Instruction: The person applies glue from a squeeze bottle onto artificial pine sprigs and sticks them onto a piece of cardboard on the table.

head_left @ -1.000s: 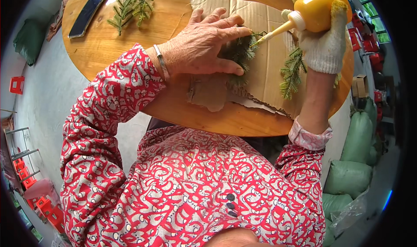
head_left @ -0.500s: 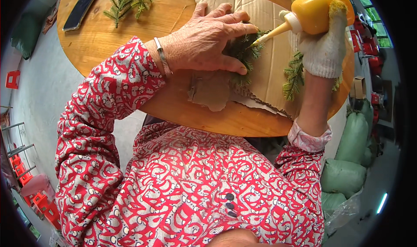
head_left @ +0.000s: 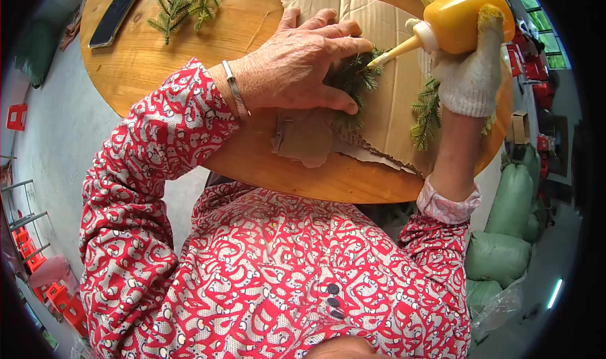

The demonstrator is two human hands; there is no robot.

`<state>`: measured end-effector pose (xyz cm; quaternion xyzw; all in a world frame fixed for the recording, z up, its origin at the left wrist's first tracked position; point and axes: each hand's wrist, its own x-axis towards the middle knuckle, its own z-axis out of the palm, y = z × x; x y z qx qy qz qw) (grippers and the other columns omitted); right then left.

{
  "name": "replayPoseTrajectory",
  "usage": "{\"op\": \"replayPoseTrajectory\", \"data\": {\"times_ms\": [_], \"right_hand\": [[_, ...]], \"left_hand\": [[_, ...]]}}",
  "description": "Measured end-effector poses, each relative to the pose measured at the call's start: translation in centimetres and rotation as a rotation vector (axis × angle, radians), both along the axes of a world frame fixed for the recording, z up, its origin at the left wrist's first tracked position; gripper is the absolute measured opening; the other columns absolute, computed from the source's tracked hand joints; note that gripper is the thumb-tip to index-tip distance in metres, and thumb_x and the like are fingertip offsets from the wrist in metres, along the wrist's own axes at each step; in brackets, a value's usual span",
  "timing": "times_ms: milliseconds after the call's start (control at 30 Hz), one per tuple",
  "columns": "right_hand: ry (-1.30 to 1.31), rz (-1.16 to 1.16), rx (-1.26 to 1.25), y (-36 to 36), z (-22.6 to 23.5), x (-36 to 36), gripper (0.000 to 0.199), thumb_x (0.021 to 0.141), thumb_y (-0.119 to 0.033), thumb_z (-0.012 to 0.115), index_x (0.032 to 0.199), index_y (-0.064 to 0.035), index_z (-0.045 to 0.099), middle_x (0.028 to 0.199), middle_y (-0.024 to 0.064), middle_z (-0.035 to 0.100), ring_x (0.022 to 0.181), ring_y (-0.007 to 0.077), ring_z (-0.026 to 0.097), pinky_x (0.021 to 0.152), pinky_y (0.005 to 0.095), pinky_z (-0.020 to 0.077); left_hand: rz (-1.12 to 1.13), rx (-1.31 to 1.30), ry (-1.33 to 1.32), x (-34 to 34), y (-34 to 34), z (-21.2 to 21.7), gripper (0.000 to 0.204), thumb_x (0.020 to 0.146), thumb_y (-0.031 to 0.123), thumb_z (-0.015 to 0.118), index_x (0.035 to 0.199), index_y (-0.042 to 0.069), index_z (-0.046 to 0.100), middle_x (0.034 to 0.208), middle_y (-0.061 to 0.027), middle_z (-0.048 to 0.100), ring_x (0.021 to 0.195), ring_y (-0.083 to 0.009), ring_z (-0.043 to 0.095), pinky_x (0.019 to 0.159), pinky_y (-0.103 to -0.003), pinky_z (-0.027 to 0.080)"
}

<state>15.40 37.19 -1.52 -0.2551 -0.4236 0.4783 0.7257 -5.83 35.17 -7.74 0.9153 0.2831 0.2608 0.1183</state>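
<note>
My bare left hand [head_left: 297, 65], a bracelet at its wrist, is spread over a dark green artificial fir sprig [head_left: 353, 84]. Its thumb and index finger hold the sprig down against a sheet of brown cardboard [head_left: 394, 100]. My right hand [head_left: 470, 81], in a whitish knit glove with yellowed fingertips, grips a yellow-orange squeeze bottle [head_left: 464, 18]. The bottle tilts down to the left, and the end of its long nozzle [head_left: 394, 51] meets the needles at the sprig's right side. Under my right wrist lies another fir sprig [head_left: 426, 113].
A round wooden table [head_left: 246, 150] carries the cardboard, whose near edge is torn. More fir sprigs [head_left: 183, 8] lie at the far left beside a dark flat strip [head_left: 118, 11]. Green sacks [head_left: 499, 255] stand on the floor at right; red stools [head_left: 60, 296] are at left.
The nozzle tip has stayed at about the same place on the sprig. My left hand has shifted very slightly; both hands keep their hold.
</note>
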Motion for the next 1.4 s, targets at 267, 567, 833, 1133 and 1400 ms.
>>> {"op": "replayPoseTrajectory", "data": {"times_ms": [267,567,833,1133,1400], "right_hand": [[-0.063,-0.132,-0.093,-0.5,0.8,1.7,0.057,0.08,-0.034,0.071,0.122,-0.0054,0.045,0.112,0.0215,0.056,0.098,0.0362,0.061,0.082,0.0581,0.052],[-0.055,-0.131,-0.108,0.0,1.4,3.2,0.061,0.079,-0.032,0.072,0.124,-0.0031,0.042,0.112,0.0233,0.056,0.1,0.0371,0.061,0.082,0.0578,0.0517],[-0.009,-0.112,-0.09,1.0,1.5,3.3,0.052,0.081,-0.031,0.07,0.12,-0.0054,0.045,0.103,0.0181,0.058,0.091,0.0328,0.058,0.072,0.05,0.0492],[0.055,-0.045,-0.05,1.6,1.8,3.0,0.037,0.088,-0.029,0.063,0.111,-0.0037,0.05,0.086,0.0101,0.057,0.062,0.0166,0.05,0.047,0.025,0.0424],[0.07,-0.059,-0.065,2.5,2.2,4.1,0.038,0.087,-0.031,0.064,0.11,-0.0037,0.051,0.085,0.0105,0.057,0.061,0.0172,0.05,0.047,0.0258,0.0427]], "left_hand": [[0.017,-0.025,0.006,0.5,-0.1,0.7,0.076,0.06,0.034,0.079,0.129,0.016,0.05,0.133,-0.0061,0.046,0.123,-0.0306,0.04,0.1,-0.048,0.023],[0.06,0.111,0.051,1.3,-0.7,1.9,0.071,0.064,0.034,0.077,0.127,0.015,0.05,0.13,-0.0051,0.048,0.126,-0.0293,0.039,0.102,-0.052,0.024],[0.048,0.093,0.069,1.6,-0.5,1.8,0.064,0.065,0.032,0.077,0.121,0.014,0.052,0.129,-0.0043,0.051,0.127,-0.0276,0.041,0.104,-0.05,0.024],[0.05,0.072,-0.043,2.0,-0.2,1.5,0.061,0.065,0.034,0.078,0.118,0.013,0.054,0.124,-0.0046,0.055,0.124,-0.0278,0.045,0.104,-0.051,0.023],[0.067,0.085,-0.029,2.2,-0.1,1.9,0.062,0.064,0.034,0.078,0.117,0.012,0.053,0.124,-0.0044,0.055,0.124,-0.0277,0.045,0.105,-0.051,0.022]]}}
